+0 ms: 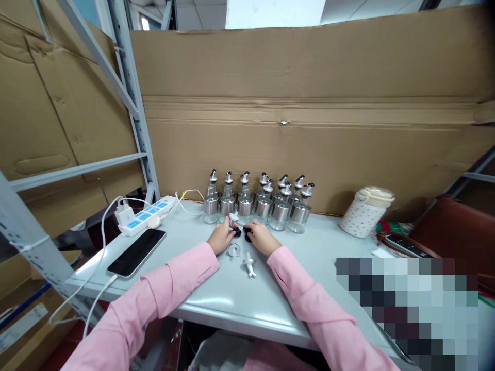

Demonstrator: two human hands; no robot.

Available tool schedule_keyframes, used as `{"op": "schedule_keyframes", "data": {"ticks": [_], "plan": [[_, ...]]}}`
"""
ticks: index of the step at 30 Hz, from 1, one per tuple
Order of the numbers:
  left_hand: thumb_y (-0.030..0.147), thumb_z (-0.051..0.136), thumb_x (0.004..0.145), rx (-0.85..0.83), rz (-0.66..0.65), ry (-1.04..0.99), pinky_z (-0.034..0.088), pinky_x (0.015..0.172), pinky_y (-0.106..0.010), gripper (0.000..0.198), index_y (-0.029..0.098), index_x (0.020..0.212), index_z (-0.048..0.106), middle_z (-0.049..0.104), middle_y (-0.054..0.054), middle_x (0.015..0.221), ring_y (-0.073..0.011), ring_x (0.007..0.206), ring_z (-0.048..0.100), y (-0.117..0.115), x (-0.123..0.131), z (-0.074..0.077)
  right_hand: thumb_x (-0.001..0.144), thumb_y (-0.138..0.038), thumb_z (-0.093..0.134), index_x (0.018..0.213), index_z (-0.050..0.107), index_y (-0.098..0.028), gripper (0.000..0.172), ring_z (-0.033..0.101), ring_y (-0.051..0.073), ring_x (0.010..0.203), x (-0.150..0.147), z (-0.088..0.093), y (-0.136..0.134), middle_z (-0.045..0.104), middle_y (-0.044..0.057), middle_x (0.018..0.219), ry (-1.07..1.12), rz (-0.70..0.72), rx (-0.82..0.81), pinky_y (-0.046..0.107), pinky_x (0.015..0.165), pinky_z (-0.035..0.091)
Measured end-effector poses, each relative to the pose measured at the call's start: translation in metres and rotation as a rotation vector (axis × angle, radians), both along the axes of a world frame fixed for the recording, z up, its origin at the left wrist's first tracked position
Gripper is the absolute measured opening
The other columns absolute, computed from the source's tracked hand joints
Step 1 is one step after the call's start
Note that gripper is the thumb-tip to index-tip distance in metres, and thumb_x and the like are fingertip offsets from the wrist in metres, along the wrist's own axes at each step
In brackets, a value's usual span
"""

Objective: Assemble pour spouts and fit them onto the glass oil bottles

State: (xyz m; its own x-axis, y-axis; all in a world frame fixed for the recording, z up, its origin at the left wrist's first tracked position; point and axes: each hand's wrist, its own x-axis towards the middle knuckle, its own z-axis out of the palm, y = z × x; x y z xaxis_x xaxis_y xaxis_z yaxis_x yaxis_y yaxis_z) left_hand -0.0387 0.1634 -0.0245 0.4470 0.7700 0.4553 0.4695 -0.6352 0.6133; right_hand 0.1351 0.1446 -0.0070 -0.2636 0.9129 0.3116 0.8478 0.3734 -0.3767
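Observation:
My left hand is closed around a small white pourer spout with a black part at its tip. A little to the right, my right hand pinches a small black cap. Both hands rest on the grey table, almost touching each other. On the table just below them lie a round metal ring and a loose white spout. Right behind the hands stand several glass oil bottles with steel bands and pourer tops.
A black phone on a white cable lies at the left, beside a white power strip. A cream dotted jug stands at the right. Cardboard sheets wall in the back, and a metal rack upright rises at the left.

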Motion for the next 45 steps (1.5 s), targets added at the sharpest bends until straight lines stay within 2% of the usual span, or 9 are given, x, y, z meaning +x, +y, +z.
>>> {"op": "schedule_keyframes", "data": {"ticks": [5,9,15,18,21,27,35,40,45], "plan": [[0.009,0.045,0.079,-0.040,-0.032,-0.039,0.045,0.091,-0.040,0.026,0.017,0.103,0.038,0.061,-0.011,0.105,-0.0212,0.100,0.060,0.003,-0.001,-0.003,0.071,-0.003,0.058,0.104,0.064,-0.011,0.034,0.060,0.021,0.095,0.000,0.001,-0.002,0.063,0.015,0.103,0.031,0.013,-0.012,0.034,0.088,0.044],[0.010,0.045,0.079,-0.074,-0.050,-0.053,0.046,0.092,-0.041,0.029,0.016,0.105,0.035,0.059,-0.013,0.109,-0.0219,0.101,0.060,0.002,-0.002,-0.002,0.075,-0.003,0.054,0.098,0.065,-0.012,0.027,0.060,0.019,0.091,-0.001,0.005,-0.004,0.063,0.012,0.099,0.054,0.042,-0.004,0.034,0.086,0.044],[0.012,0.043,0.082,-0.107,-0.107,0.025,0.041,0.099,-0.043,0.032,0.016,0.112,0.032,0.057,-0.016,0.120,-0.0254,0.113,0.055,0.002,-0.002,-0.003,0.075,-0.008,0.059,0.107,0.062,-0.010,0.032,0.060,0.019,0.089,-0.001,0.004,-0.004,0.061,0.014,0.103,0.044,0.022,-0.050,0.034,0.085,0.044],[0.013,0.043,0.082,-0.105,-0.109,0.050,0.042,0.098,-0.043,0.030,0.016,0.110,0.033,0.058,-0.017,0.120,-0.0258,0.112,0.056,0.005,-0.001,-0.006,0.075,-0.012,0.061,0.112,0.060,-0.011,0.036,0.059,0.020,0.089,0.000,-0.002,-0.003,0.061,0.014,0.101,0.036,0.007,-0.058,0.035,0.084,0.044],[0.013,0.045,0.081,-0.087,-0.104,0.040,0.043,0.096,-0.042,0.029,0.016,0.108,0.035,0.059,-0.015,0.117,-0.0254,0.109,0.058,0.008,-0.001,-0.010,0.078,-0.011,0.057,0.109,0.062,-0.015,0.031,0.058,0.020,0.095,0.001,-0.006,-0.002,0.060,0.012,0.102,0.024,0.029,-0.041,0.035,0.090,0.041],[0.013,0.044,0.081,-0.097,-0.133,0.000,0.042,0.097,-0.041,0.027,0.017,0.106,0.036,0.060,-0.013,0.114,-0.0241,0.108,0.058,0.009,-0.002,-0.009,0.082,-0.006,0.048,0.103,0.065,-0.011,0.028,0.057,0.020,0.103,0.001,-0.003,-0.002,0.058,0.015,0.109,0.007,0.045,-0.038,0.033,0.098,0.039],[0.018,0.046,0.084,-0.078,-0.078,-0.074,0.042,0.094,-0.036,0.024,0.017,0.106,0.039,0.061,-0.010,0.108,-0.0207,0.103,0.058,0.001,0.000,-0.001,0.076,-0.008,0.058,0.103,0.063,-0.016,0.028,0.060,0.020,0.093,0.003,-0.004,-0.003,0.061,0.010,0.098,0.012,0.096,-0.045,0.037,0.088,0.045],[0.027,0.041,0.089,0.065,0.030,0.080,0.040,0.085,-0.036,0.014,0.017,0.089,0.050,0.062,-0.006,0.093,-0.0206,0.092,0.056,-0.010,-0.003,0.015,0.081,-0.018,0.055,0.095,0.062,-0.017,0.016,0.059,0.020,0.093,0.004,0.005,-0.007,0.060,0.010,0.098,0.076,0.101,0.077,0.037,0.087,0.045],[0.027,0.035,0.092,0.337,-0.068,0.296,0.032,0.087,-0.037,0.029,0.017,0.077,0.058,0.062,-0.004,0.090,-0.0175,0.089,0.051,-0.020,-0.006,0.026,0.088,-0.030,0.044,0.090,0.061,-0.018,0.020,0.058,0.020,0.086,0.016,0.027,-0.014,0.061,0.008,0.094,0.181,0.030,0.276,0.035,0.082,0.045]]}}
